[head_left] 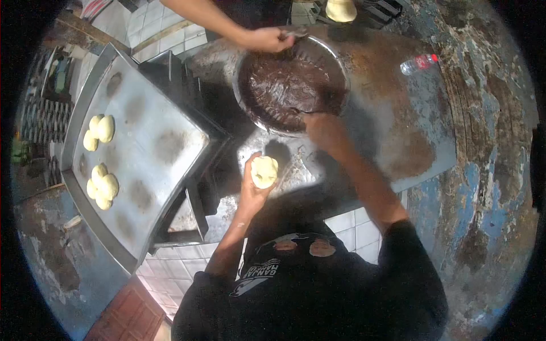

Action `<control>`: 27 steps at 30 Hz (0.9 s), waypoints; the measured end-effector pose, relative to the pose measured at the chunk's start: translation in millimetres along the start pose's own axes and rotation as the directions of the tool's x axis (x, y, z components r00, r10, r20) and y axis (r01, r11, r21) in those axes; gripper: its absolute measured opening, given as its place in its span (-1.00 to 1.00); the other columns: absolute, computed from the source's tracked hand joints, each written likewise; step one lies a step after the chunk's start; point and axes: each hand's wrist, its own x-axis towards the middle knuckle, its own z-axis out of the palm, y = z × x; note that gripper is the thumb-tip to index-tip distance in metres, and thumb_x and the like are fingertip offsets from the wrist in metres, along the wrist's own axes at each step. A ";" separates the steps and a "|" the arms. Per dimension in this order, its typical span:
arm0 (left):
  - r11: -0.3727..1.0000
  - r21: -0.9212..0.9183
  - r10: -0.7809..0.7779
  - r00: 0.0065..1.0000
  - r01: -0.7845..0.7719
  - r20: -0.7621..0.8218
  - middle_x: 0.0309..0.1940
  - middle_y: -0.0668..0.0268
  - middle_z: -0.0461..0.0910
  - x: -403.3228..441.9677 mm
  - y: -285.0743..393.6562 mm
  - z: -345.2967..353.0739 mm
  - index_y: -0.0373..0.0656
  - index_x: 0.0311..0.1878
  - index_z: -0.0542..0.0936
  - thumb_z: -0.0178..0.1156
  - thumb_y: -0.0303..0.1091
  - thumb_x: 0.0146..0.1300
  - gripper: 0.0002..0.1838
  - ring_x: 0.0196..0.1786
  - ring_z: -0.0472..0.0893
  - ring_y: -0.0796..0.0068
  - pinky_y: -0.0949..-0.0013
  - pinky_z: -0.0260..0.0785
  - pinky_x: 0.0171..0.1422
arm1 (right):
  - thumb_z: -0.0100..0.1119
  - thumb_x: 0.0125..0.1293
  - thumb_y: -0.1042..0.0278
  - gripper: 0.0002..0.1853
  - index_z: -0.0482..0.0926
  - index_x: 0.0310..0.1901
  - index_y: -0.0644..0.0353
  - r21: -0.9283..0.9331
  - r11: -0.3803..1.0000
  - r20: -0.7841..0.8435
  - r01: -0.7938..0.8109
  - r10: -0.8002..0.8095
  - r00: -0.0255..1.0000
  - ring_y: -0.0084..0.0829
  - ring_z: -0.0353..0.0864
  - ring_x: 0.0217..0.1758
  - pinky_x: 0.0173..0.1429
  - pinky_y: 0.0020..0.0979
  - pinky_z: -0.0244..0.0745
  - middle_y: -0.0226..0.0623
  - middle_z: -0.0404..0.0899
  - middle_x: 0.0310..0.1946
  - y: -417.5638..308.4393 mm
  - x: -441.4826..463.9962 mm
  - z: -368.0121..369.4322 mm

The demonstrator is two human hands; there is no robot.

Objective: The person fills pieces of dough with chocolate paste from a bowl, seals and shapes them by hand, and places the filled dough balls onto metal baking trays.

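My left hand (254, 187) is closed around a pale yellow dough ball (264, 171) with a hollow in its top, held over the worktop's front part. Over the near rim of a wide metal bowl (248, 115), my right hand (319, 129) reaches down to the dark brown chocolate-like paste (278, 85). Its fingers look closed, with a dark thing at their tips that blends into the paste. From the far side, a co-worker's hand (273, 40) is at the bowl's back rim, pinching something dark and flat.
To the left, a large metal baking tray (153, 108) rests on stacked trays, carrying two clusters of dough balls (103, 186). A plastic bottle (419, 64) with a red cap lies at the right on the stained worktop (398, 131). Another piece of dough (341, 10) shows at the top edge.
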 end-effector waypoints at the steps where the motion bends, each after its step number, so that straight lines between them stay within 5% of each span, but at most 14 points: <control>1: 0.999 -0.035 -0.025 0.998 0.023 -0.051 0.17 0.25 0.54 6.6 2.4 0.3 -0.11 0.52 0.22 0.45 -0.67 0.12 -0.08 0.24 0.55 0.45 0.34 0.41 0.40 | 0.06 0.40 0.31 -0.75 0.67 -0.22 0.31 -0.126 0.990 0.038 0.063 -0.058 0.998 0.04 0.76 -0.27 -0.13 0.02 0.65 0.07 0.71 -0.36 6.3 16.5 -2.3; 2: 0.998 -0.059 -0.030 0.999 0.028 -0.042 0.18 0.24 0.54 13.6 -1.9 -3.3 -0.09 0.55 0.17 0.44 -0.69 0.12 -0.03 0.25 0.56 0.43 0.34 0.41 0.41 | 0.06 0.39 0.30 -0.73 0.68 -0.28 0.31 -0.247 0.961 0.083 0.128 -0.110 0.990 0.05 0.76 -0.28 -0.12 0.02 0.67 0.07 0.70 -0.39 10.2 28.1 -1.3; 7: 0.993 -0.114 -0.056 0.991 0.042 -0.118 0.18 0.25 0.57 36.2 -15.7 -17.9 -0.12 0.51 0.24 0.44 -0.68 0.12 -0.10 0.21 0.59 0.45 0.36 0.45 0.38 | 0.09 0.34 0.28 -0.71 0.72 -0.36 0.28 -0.276 0.946 0.218 0.167 -0.108 0.970 0.08 0.76 -0.24 -0.10 0.06 0.65 0.09 0.71 -0.38 27.2 65.0 25.5; 9: 0.998 0.031 -0.055 0.987 0.060 -0.153 0.13 0.26 0.62 41.8 -21.4 -25.0 -0.17 0.42 0.35 0.45 -0.67 0.13 -0.21 0.17 0.63 0.47 0.38 0.47 0.35 | 0.10 0.34 0.24 -0.70 0.73 -0.35 0.28 -0.248 0.953 0.273 0.175 -0.105 0.956 0.10 0.76 -0.24 -0.08 0.08 0.65 0.10 0.71 -0.37 33.3 72.7 29.4; 11: 0.997 0.024 -0.072 0.984 0.077 -0.165 0.12 0.26 0.64 45.7 -21.6 -27.6 -0.19 0.38 0.40 0.46 -0.65 0.14 -0.28 0.16 0.64 0.47 0.38 0.48 0.34 | 0.24 0.30 0.18 -0.67 0.76 -0.27 0.34 0.038 0.988 0.323 0.151 -0.155 0.934 -0.07 0.74 -0.40 -0.25 -0.07 0.60 0.09 0.69 -0.46 35.3 78.5 23.2; 12: 0.996 0.020 -0.077 0.982 0.082 -0.173 0.11 0.25 0.66 49.6 -20.7 -29.2 -0.21 0.33 0.45 0.46 -0.63 0.15 -0.34 0.15 0.65 0.48 0.38 0.48 0.34 | 0.24 0.30 0.18 -0.67 0.76 -0.27 0.34 0.036 0.987 0.323 0.159 -0.162 0.932 -0.07 0.74 -0.40 -0.25 -0.07 0.60 0.09 0.69 -0.46 32.2 81.7 11.1; 14: 0.997 0.033 -0.055 0.971 0.065 -0.232 0.11 0.23 0.67 54.0 -29.9 -29.3 -0.24 0.31 0.46 0.48 -0.60 0.16 -0.36 0.15 0.66 0.47 0.37 0.49 0.33 | 0.27 0.38 0.11 -0.65 0.79 -0.17 0.28 0.242 0.958 0.577 -0.153 -0.015 0.817 -0.36 0.66 -0.42 -0.30 -0.27 0.54 -0.15 0.70 -0.46 23.8 83.9 -15.0; 18: 0.983 0.181 0.018 0.957 0.036 -0.290 0.12 0.13 0.69 61.3 -5.2 -20.8 -0.31 0.25 0.48 0.51 -0.49 0.18 -0.41 0.17 0.68 0.41 0.33 0.50 0.32 | 0.29 0.41 0.16 -0.69 0.79 -0.04 0.22 0.550 0.811 0.568 -0.201 -0.186 0.802 -0.55 0.55 -0.42 -0.31 -0.42 0.47 -0.40 0.64 -0.47 27.1 50.6 -28.1; 20: 0.971 0.236 0.047 0.943 0.034 -0.330 0.11 0.09 0.70 66.8 -5.2 -12.3 -0.31 0.24 0.48 0.52 -0.45 0.19 -0.41 0.16 0.68 0.38 0.31 0.51 0.31 | 0.30 0.44 0.22 -0.69 0.76 0.07 0.22 0.730 0.585 0.473 -0.352 -0.062 0.879 -0.58 0.50 -0.46 -0.33 -0.45 0.44 -0.50 0.61 -0.48 -4.7 13.1 -41.5; 21: 0.954 0.296 0.059 0.932 0.053 -0.356 0.10 0.06 0.70 69.1 -4.5 -7.5 -0.32 0.23 0.48 0.53 -0.42 0.19 -0.41 0.16 0.69 0.36 0.30 0.51 0.30 | 0.30 0.44 0.22 -0.69 0.76 0.07 0.22 0.727 0.601 0.466 -0.332 -0.078 0.881 -0.58 0.50 -0.46 -0.33 -0.45 0.44 -0.50 0.61 -0.48 -18.0 -2.2 -37.4; 23: 0.956 0.290 0.160 0.915 -0.050 -0.371 0.09 0.04 0.68 72.4 1.2 7.5 -0.29 0.27 0.39 0.50 -0.40 0.21 -0.37 0.13 0.69 0.31 0.28 0.54 0.19 | 0.28 0.46 0.26 -0.76 0.72 0.02 0.20 0.595 0.804 0.070 0.014 -0.069 0.995 -0.52 0.58 -0.43 -0.28 -0.41 0.57 -0.37 0.66 -0.40 -42.7 -34.6 -14.5; 24: 0.964 0.259 0.152 0.921 -0.059 -0.358 0.08 0.06 0.68 73.3 7.2 13.7 -0.27 0.28 0.35 0.48 -0.42 0.22 -0.36 0.10 0.70 0.32 0.27 0.54 0.17 | 0.28 0.46 0.26 -0.76 0.72 0.02 0.20 0.587 0.809 0.064 0.033 -0.087 0.994 -0.52 0.58 -0.43 -0.28 -0.41 0.57 -0.37 0.66 -0.40 -53.0 -53.2 -2.4; 25: 0.972 0.227 0.144 0.929 -0.067 -0.340 0.07 0.07 0.67 72.8 13.1 19.9 -0.24 0.29 0.32 0.46 -0.45 0.23 -0.35 0.08 0.70 0.32 0.26 0.54 0.15 | 0.25 0.46 0.28 -0.72 0.66 0.11 0.19 0.313 0.935 -0.102 0.168 -0.143 0.985 -0.38 0.62 -0.43 -0.29 -0.31 0.59 -0.30 0.65 -0.37 -61.4 -73.1 11.0; 27: 0.937 0.276 0.302 0.893 -0.213 -0.335 0.00 0.02 0.66 64.0 24.0 30.5 -0.19 0.28 0.29 0.41 -0.41 0.26 -0.38 0.00 0.73 0.14 0.15 0.57 0.06 | 0.22 0.47 0.29 -0.67 0.60 0.19 0.18 -0.011 0.968 -0.248 0.249 -0.244 0.937 -0.23 0.66 -0.42 -0.30 -0.22 0.62 -0.22 0.64 -0.34 -68.0 -105.5 33.0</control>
